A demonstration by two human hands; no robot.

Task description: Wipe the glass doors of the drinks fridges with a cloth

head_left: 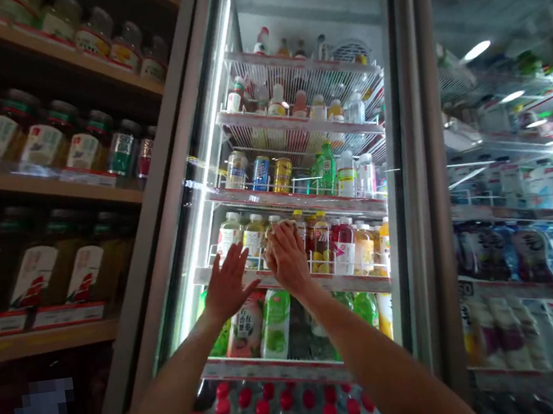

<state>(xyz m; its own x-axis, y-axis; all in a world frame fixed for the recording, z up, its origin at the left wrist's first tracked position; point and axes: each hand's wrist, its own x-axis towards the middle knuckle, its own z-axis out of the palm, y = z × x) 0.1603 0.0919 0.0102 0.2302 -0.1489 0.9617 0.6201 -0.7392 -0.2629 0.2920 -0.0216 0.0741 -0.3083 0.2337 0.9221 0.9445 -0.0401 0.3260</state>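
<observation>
Both my arms reach into a lit drinks fridge whose door stands open. My left hand (228, 281) is open, fingers spread, in front of the pale bottles (243, 239) on the middle shelf (346, 284). My right hand (286, 255) is closed around the top of a bottle (272, 222) in that same row; my hand hides most of it. Red and yellow juice bottles (344, 245) stand just to the right of it.
The shelf above carries cans (261, 172) and green bottles (326, 170). Below stand green-labelled bottles (275, 321) and red-capped bottles (281, 411). Wooden shelves of jars (47, 144) fill the left. A second fridge with a closed glass door (513, 205) is on the right.
</observation>
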